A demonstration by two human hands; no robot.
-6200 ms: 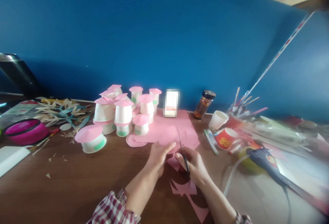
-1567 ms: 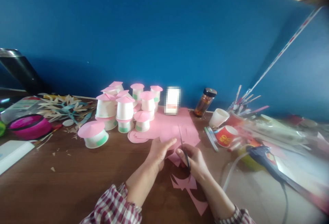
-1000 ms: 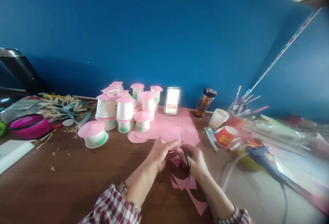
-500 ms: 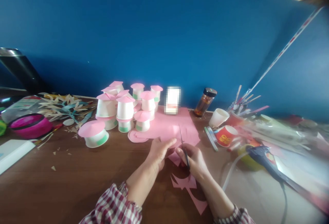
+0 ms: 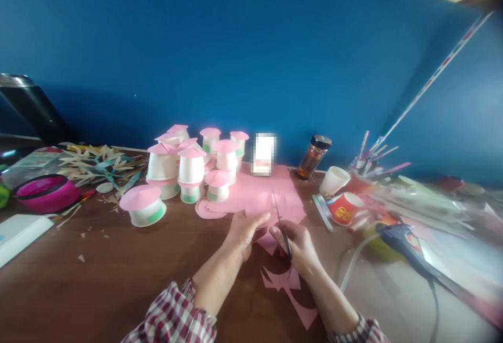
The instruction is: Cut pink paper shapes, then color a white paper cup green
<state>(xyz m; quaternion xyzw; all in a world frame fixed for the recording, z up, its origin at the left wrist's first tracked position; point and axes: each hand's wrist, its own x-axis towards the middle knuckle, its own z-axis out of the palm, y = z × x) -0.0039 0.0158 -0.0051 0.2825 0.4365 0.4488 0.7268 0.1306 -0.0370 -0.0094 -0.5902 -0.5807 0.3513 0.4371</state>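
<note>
Cups capped with pink paper cones [image 5: 143,212] stand on the left of the wooden table [image 5: 118,285], well apart from the fingers. Next comes the left hand [image 5: 243,234], pinching a pink paper piece [image 5: 258,207] between its extended thumb and the fingers beneath; the piece's far edge blends with the pink sheets [image 5: 281,178] behind, so its full outline cannot be told. Just to the right of that thumb run the scissors [image 5: 286,245], long axis pointing away from the body and leaning slightly left, so the blades lie alongside the paper's right side; how far they are parted is too fine to tell. Their dark handles sit in the grasp of the right hand [image 5: 301,246], the nearer hand to the jagged offcut [image 5: 283,281] below. Farther right lies a glue gun [image 5: 411,246].
</note>
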